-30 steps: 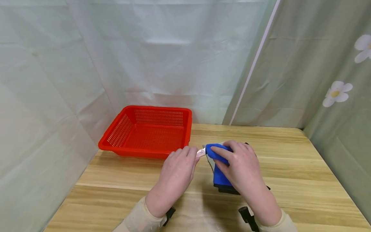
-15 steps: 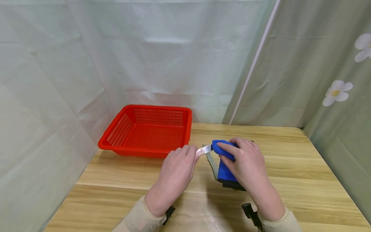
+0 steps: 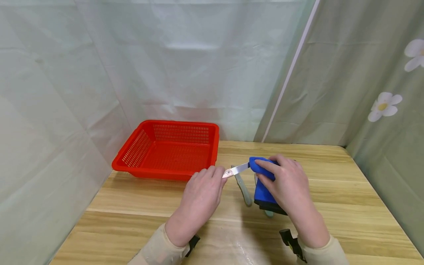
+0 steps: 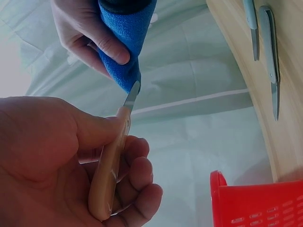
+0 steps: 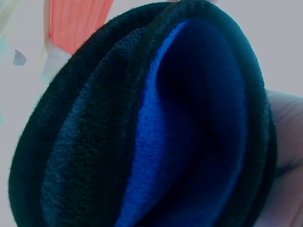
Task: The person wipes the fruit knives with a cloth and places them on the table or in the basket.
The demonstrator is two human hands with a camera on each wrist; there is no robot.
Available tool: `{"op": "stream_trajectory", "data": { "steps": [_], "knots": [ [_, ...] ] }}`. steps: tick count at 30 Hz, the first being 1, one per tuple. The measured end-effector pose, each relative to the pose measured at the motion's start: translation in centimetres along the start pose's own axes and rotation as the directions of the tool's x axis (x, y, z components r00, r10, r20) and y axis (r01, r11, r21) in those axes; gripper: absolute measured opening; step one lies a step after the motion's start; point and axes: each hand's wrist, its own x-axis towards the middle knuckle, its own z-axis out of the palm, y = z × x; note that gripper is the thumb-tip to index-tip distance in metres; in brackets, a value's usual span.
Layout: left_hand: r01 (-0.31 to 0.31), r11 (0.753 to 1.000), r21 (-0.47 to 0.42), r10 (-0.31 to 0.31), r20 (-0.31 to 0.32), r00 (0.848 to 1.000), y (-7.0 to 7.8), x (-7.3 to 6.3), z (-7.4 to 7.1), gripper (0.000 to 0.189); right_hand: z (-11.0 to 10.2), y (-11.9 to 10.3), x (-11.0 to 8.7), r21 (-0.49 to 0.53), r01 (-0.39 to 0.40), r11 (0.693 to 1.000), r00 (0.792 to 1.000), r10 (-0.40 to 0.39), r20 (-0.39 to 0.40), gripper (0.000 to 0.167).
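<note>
My left hand [image 3: 202,197] grips a small knife by its beige handle [image 4: 111,165], the short blade [image 3: 240,168] pointing right. At the blade's tip, my right hand [image 3: 287,180] pinches a folded blue cloth [image 3: 265,193] with black edging; the cloth meets the tip. Loose folds of the cloth [image 5: 142,132] hang below the hand and fill most of the right wrist view. On the table under the work lies a knife with a grey-green handle [image 3: 244,191]. Beside it, a second knife [image 3: 269,213] is mostly hidden by the cloth; both show in the left wrist view.
A red plastic basket [image 3: 182,176] with slotted sides stands at the back left of the wooden table [image 3: 331,206], with nothing seen inside it. Pale curtains [image 3: 198,73] enclose the back and sides. A black strap mount [image 3: 291,244] sits at the right wrist.
My right hand and the cloth have slid right and slightly up along the blade, baring more of it. The knives on the table have come into view. My left hand stays almost still.
</note>
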Motion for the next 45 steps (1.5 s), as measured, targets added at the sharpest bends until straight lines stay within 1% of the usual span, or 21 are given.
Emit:
{"op": "stream_trajectory", "data": {
  "steps": [10,16,20,27,33,36,41,45],
  "knots": [
    [0.007,1.000,-0.001,-0.007,0.020,1.000,-0.2,0.0,0.3,0.021,-0.1,1.2,0.1,-0.021,-0.049,0.999,0.998,0.050,0.031,0.038],
    [0.013,1.000,-0.003,-0.013,0.036,0.999,-0.3,0.0,0.8,0.022,0.1,1.3,0.1,-0.016,-0.063,0.998,0.998,0.063,0.030,0.037],
    [0.014,1.000,-0.010,-0.013,0.049,0.999,-0.4,-0.1,1.2,0.022,0.4,0.7,0.1,-0.014,-0.029,0.999,0.999,0.030,0.019,0.039],
    [0.022,1.000,-0.022,-0.019,0.095,0.995,-0.5,-0.2,1.6,0.020,1.5,-1.2,-0.1,-0.032,0.078,0.996,0.997,-0.078,0.004,0.041],
    [0.012,0.999,-0.030,-0.009,0.089,0.996,-0.4,-0.2,1.6,0.019,2.3,-2.4,-0.4,-0.023,0.155,0.988,0.988,-0.154,0.030,0.044],
    [0.012,0.999,-0.033,-0.009,0.091,0.996,-0.3,-0.2,1.6,0.019,2.4,-2.7,-0.5,-0.014,0.170,0.985,0.985,-0.170,0.035,0.044],
    [0.013,1.000,-0.029,-0.010,0.097,0.995,-0.2,-0.3,1.5,0.018,2.6,-2.7,-0.6,-0.018,0.168,0.986,0.985,-0.167,0.046,0.045],
    [-0.004,1.000,-0.013,0.005,0.076,0.997,-0.3,-0.3,1.5,0.019,2.6,-2.6,-0.6,-0.019,0.155,0.988,0.986,-0.153,0.064,0.046]
  ]
}}
